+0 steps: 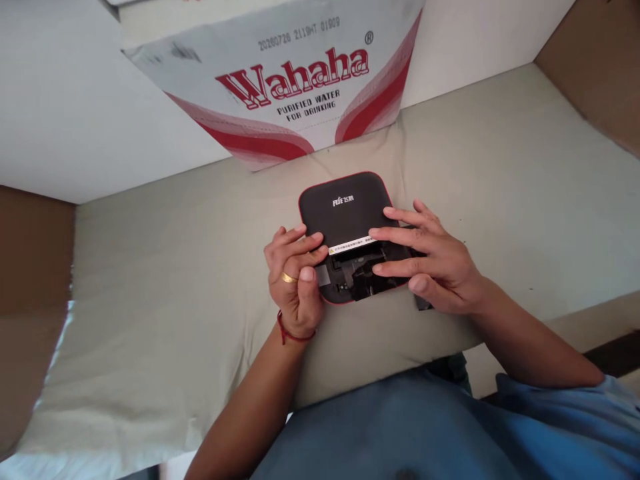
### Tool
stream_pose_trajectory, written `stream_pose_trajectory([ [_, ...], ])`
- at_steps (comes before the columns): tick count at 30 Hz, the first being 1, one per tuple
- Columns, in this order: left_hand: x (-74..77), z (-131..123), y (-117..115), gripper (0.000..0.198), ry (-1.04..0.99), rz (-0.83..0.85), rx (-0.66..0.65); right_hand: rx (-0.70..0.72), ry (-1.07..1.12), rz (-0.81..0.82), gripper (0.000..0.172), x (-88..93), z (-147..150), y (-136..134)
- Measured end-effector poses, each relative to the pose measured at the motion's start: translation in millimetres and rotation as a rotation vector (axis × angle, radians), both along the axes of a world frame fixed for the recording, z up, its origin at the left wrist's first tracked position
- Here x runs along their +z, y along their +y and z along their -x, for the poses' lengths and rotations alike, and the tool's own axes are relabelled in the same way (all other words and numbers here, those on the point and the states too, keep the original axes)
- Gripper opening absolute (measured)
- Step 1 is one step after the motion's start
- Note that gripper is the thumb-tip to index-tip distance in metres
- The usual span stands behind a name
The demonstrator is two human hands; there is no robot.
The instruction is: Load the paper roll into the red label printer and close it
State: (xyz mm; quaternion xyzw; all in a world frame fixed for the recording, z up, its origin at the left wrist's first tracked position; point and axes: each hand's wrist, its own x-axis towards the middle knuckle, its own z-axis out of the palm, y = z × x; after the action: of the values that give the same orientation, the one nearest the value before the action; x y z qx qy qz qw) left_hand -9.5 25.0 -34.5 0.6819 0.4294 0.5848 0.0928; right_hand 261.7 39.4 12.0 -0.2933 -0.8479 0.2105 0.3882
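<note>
A small black device with rounded corners, a red rim and the white mark FEIE, which looks like a printer, lies on the cloth. Its lower part is uncovered, showing dark inner parts below a white warning strip. My left hand, with a gold ring and a red cord bracelet, has its fingers curled on the left edge. Stretched and spread, the fingers of my right hand rest on the right side and reach over the opening. A dark piece shows partly beneath my right hand; its kind is hidden.
A Wahaha water carton stands behind the device against a white wall. Brown panels flank the cloth-covered table on both sides. The table's front edge runs along my blue shirt.
</note>
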Motion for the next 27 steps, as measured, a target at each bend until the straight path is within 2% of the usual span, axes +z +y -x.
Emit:
stream_pose_trajectory([
  [3,2.7,0.7,1.6,0.035,0.046,-0.024,0.020,-0.017,0.009,-0.029,0.040,-0.8,2.8,-0.2],
  [6,5.7,3.0,1.7,0.031,0.054,0.024,-0.009,-0.040,-0.002,-0.077,0.037,-1.6,4.4,-2.1],
  [10,4.0,3.1,-0.8,0.025,-0.153,0.148,-0.135,-0.050,-0.035,-0.144,0.040,-1.2,5.4,-9.0],
  [13,-0.3,1.7,-1.1,0.056,-0.354,0.240,-0.184,-0.033,-0.063,-0.192,0.040,-0.2,6.8,-15.2],
  [15,-2.7,1.2,1.2,0.077,-0.416,0.331,-0.227,-0.036,-0.050,-0.238,0.038,1.0,8.3,-18.2],
  [17,-4.6,0.6,5.0,0.089,-0.475,0.411,-0.299,-0.063,-0.021,-0.298,0.036,2.7,9.9,-20.0],
  [22,-10.9,-4.0,10.4,0.098,-0.632,0.534,-0.481,-0.074,-0.023,-0.373,0.036,8.5,11.2,-20.3],
  [27,-18.9,-7.1,6.8,0.105,-0.644,0.575,-0.474,-0.034,-0.023,-0.363,0.028,8.2,11.3,-18.0],
])
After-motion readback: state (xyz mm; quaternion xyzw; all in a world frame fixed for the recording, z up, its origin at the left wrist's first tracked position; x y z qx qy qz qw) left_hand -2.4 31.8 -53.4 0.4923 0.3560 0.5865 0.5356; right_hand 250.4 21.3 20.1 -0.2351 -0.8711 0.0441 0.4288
